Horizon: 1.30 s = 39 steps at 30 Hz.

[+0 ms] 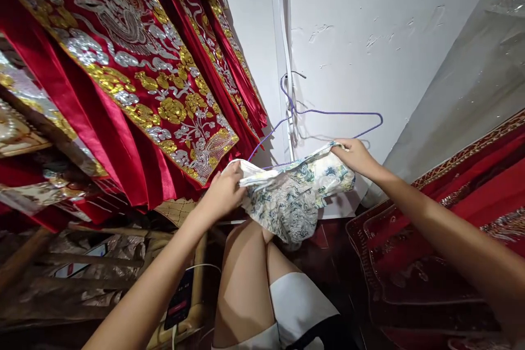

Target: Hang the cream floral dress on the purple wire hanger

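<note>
A white garment with a blue, green and yellow floral print (289,199) is stretched between my two hands. My left hand (228,188) is closed on its white upper edge at the left. At the other end, my right hand (353,156) pinches the top edge between thumb and fingers. The lower part of the cloth is gathered and hangs above my knees. Just behind it, a purple hanger (338,113) hangs by its hook against the wall, and its bottom bar is partly covered by the cloth. I cannot tell whether the garment touches the hanger.
Red garments with gold and silver sequins (172,109) hang at the left. More dark red embroidered cloth (414,262) is at the right, beside plastic sheeting (463,93). A phone (180,298) with a white cable lies by a bamboo frame (199,284) at lower left.
</note>
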Motion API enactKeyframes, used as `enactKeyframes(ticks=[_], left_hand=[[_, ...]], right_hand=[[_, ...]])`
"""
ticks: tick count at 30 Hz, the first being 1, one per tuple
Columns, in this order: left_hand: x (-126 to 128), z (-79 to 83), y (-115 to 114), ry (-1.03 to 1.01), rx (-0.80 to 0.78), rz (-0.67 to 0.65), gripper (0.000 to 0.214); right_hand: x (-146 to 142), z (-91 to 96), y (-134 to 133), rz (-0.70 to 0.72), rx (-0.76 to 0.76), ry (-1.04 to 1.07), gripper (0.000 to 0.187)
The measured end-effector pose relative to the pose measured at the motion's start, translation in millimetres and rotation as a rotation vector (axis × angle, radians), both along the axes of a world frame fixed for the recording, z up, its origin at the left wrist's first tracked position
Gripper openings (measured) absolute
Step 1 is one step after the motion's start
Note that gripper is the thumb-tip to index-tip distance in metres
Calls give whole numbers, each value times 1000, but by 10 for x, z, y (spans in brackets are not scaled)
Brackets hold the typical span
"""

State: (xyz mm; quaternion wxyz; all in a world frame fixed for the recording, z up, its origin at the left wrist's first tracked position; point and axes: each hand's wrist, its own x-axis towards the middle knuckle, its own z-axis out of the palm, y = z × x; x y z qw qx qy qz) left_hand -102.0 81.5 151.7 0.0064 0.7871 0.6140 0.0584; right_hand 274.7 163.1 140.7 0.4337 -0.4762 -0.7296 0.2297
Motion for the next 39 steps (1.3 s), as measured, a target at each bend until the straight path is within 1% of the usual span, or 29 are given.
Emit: enactKeyframes(ticks=[3,5,8,11,13,15,17,20,23,24,25,27,29,30,32,34,35,37,39], left_hand=[[1,91,212,-48,2,5,35],[11,115,271,-26,3,15,35],[36,87,212,82,-32,21,33],[51,42,90,213,-69,33,32],[52,49,63,246,-84,37,34],[47,99,110,231,-102,25,37],[31,184,209,206,-112,3,37],[-16,330,338,141,-79,-76,32],[-85,439,337,-21,-51,-204,33],[-105,461,313,-66,-27,-202,34],[-120,479,285,-86,16,-158,35],[-127,503,241,-39,110,16,35],[-102,526,235,70,114,180,34],[-79,540,249,122,90,231,33],[-16,575,301,167,75,273,31],[64,613,371,95,154,258,32],[110,627,410,5,210,222,33],[203,633,489,-271,282,108,34],[290,605,557,-587,294,-10,34]], right_hand=[[14,125,-149,-17,-9,-20,29],[-24,160,-215,-45,23,-29,30],[-83,148,-265,-78,76,-24,26],[-113,107,-269,-33,54,-11,20],[-119,82,-262,5,35,13,20],[-118,65,-263,51,23,48,22],[-113,57,-281,107,9,84,26],[-117,65,-335,162,-17,96,28],[-150,89,-378,163,-44,88,26],[-164,95,-382,165,-57,91,26],[-177,99,-383,167,-68,98,26],[-191,96,-377,168,-86,109,28],[-183,89,-379,164,-96,101,30],[-173,87,-386,161,-99,91,31],[-158,94,-417,158,-100,74,32],[-168,113,-464,169,-93,71,32],[-188,124,-491,182,-88,76,31],[-249,140,-549,216,-79,89,26],[-305,145,-606,244,-74,98,20]])
